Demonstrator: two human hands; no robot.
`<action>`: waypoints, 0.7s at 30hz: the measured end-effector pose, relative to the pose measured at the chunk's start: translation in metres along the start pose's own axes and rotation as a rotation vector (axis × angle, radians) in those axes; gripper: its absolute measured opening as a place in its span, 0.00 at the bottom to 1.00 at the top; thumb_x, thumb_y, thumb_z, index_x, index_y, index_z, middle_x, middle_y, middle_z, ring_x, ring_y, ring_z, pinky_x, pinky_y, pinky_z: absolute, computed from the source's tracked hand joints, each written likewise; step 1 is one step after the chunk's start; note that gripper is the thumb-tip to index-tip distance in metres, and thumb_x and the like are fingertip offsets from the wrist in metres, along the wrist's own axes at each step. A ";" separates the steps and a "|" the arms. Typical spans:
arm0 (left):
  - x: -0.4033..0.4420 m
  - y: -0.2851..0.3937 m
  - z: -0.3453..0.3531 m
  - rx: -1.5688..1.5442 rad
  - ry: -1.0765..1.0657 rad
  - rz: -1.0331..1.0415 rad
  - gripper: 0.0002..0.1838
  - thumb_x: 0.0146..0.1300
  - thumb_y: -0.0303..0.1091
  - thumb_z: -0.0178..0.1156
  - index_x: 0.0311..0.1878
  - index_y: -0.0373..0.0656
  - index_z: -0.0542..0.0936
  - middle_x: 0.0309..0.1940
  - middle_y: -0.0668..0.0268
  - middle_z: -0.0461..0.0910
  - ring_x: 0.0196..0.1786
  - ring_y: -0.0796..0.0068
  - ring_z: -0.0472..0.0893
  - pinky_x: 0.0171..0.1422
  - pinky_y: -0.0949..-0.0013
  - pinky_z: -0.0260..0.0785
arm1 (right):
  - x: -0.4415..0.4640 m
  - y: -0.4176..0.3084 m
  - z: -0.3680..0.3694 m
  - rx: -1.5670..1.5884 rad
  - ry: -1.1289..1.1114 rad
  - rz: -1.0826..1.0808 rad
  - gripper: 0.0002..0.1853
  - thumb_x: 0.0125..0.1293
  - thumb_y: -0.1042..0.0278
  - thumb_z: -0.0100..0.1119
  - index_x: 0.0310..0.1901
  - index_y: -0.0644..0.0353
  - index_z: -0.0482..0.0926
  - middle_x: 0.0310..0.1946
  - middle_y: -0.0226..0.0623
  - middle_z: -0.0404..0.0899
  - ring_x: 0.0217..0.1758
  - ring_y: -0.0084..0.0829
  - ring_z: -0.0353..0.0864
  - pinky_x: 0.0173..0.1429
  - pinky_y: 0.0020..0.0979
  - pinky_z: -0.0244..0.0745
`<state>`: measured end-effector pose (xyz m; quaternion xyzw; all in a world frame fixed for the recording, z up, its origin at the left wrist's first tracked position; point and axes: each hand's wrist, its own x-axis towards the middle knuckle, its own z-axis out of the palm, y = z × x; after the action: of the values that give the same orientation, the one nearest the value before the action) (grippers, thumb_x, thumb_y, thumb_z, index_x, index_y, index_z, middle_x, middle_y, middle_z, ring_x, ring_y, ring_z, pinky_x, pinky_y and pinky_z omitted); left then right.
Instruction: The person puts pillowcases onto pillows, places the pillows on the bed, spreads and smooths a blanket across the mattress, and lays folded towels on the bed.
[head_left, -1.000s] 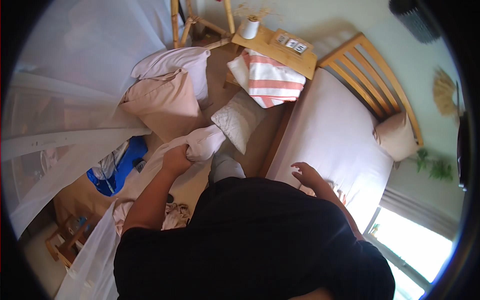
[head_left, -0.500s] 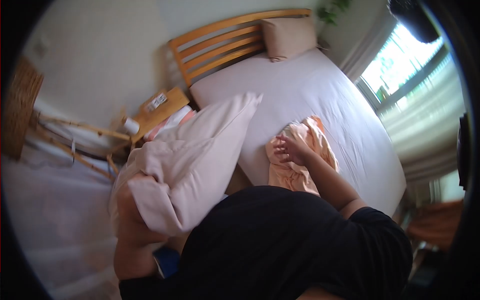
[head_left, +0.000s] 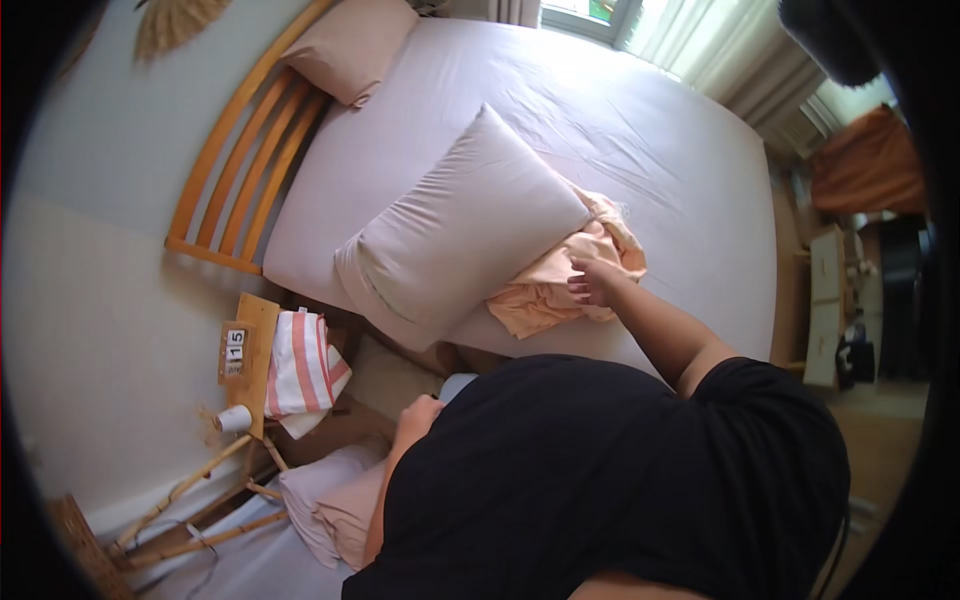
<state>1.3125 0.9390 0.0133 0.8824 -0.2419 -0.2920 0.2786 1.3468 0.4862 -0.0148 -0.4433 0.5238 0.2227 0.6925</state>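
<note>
The lilac pillow [head_left: 465, 220] lay on the bed [head_left: 700, 190], its near end apparently overhanging the near-left edge; a nudge could, in judgement, tip it off. The right hand [head_left: 592, 283], empty and loosely spread, was at the peach cloth [head_left: 535, 298]. The left hand's [head_left: 418, 414] grip could not be determined. At left, a white vase [head_left: 235, 418] held dried stems [head_left: 209, 424].

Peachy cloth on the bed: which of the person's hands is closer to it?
The right hand. It is right at the peachy cloth, though I can't tell if they touch. The left hand is farther away, down beside the black shirt.
</note>
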 end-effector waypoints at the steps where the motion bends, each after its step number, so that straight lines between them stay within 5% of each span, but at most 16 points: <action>1: 0.007 0.005 -0.004 -0.076 -0.063 -0.055 0.09 0.55 0.38 0.57 0.37 0.47 0.79 0.36 0.55 0.75 0.43 0.50 0.76 0.49 0.55 0.68 | 0.001 0.009 0.004 0.003 0.038 -0.016 0.17 0.66 0.47 0.52 0.40 0.54 0.71 0.33 0.34 0.70 0.36 0.31 0.70 0.41 0.34 0.69; 4: 0.037 -0.081 0.035 -0.130 -0.076 0.096 0.13 0.56 0.38 0.59 0.43 0.45 0.77 0.39 0.52 0.74 0.43 0.50 0.76 0.49 0.55 0.68 | 0.016 0.022 0.030 0.054 0.056 0.005 0.16 0.66 0.49 0.51 0.39 0.54 0.70 0.33 0.32 0.71 0.36 0.30 0.71 0.40 0.34 0.69; 9: 0.099 -0.100 -0.039 -0.196 0.072 0.057 0.17 0.56 0.33 0.60 0.49 0.44 0.73 0.41 0.56 0.74 0.43 0.54 0.76 0.50 0.58 0.69 | 0.045 -0.005 0.087 0.092 0.100 -0.068 0.15 0.67 0.50 0.52 0.39 0.54 0.70 0.32 0.29 0.71 0.34 0.26 0.71 0.36 0.32 0.69; 11: 0.139 -0.113 -0.068 -0.284 0.098 -0.110 0.19 0.56 0.35 0.60 0.52 0.43 0.74 0.43 0.56 0.75 0.44 0.62 0.76 0.52 0.63 0.69 | 0.062 -0.016 0.105 0.159 0.098 -0.092 0.14 0.66 0.51 0.53 0.40 0.53 0.71 0.32 0.29 0.71 0.34 0.27 0.71 0.37 0.31 0.69; 13: 0.183 -0.133 -0.087 -0.351 0.224 -0.123 0.19 0.57 0.32 0.57 0.53 0.46 0.73 0.45 0.58 0.74 0.46 0.59 0.76 0.53 0.60 0.69 | 0.074 -0.021 0.132 0.134 0.139 -0.033 0.15 0.66 0.52 0.53 0.47 0.53 0.72 0.35 0.29 0.72 0.35 0.27 0.71 0.39 0.30 0.69; 15: 0.223 -0.143 -0.112 -0.271 0.350 -0.090 0.18 0.57 0.32 0.57 0.52 0.47 0.72 0.49 0.58 0.72 0.47 0.59 0.75 0.54 0.59 0.68 | 0.065 -0.027 0.170 -0.087 0.396 -0.252 0.20 0.64 0.53 0.55 0.55 0.51 0.70 0.39 0.30 0.72 0.36 0.27 0.71 0.40 0.28 0.68; 17: 0.261 -0.156 -0.128 -0.177 0.385 -0.182 0.17 0.57 0.36 0.57 0.49 0.44 0.71 0.52 0.56 0.69 0.48 0.58 0.75 0.56 0.58 0.68 | 0.095 -0.015 0.184 -0.246 0.397 -0.449 0.21 0.63 0.58 0.57 0.56 0.51 0.72 0.44 0.31 0.72 0.40 0.28 0.72 0.44 0.30 0.70; 19: 0.289 -0.156 -0.143 -0.125 0.388 -0.283 0.18 0.56 0.37 0.58 0.49 0.44 0.70 0.52 0.54 0.69 0.49 0.57 0.75 0.56 0.58 0.67 | 0.089 -0.020 0.229 -0.754 0.294 -1.007 0.17 0.61 0.64 0.59 0.51 0.55 0.75 0.44 0.34 0.73 0.45 0.29 0.73 0.50 0.33 0.71; 21: 0.310 -0.162 -0.146 -0.069 0.383 -0.381 0.20 0.55 0.39 0.59 0.49 0.43 0.68 0.52 0.52 0.69 0.51 0.56 0.74 0.57 0.58 0.66 | 0.069 -0.043 0.289 -0.947 0.007 -0.911 0.15 0.59 0.67 0.59 0.48 0.58 0.76 0.45 0.43 0.73 0.48 0.37 0.75 0.51 0.34 0.73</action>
<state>1.6711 0.9253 -0.1087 0.9410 -0.0046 -0.1752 0.2893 1.5574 0.6984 -0.0454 -0.8783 0.1316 0.1122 0.4457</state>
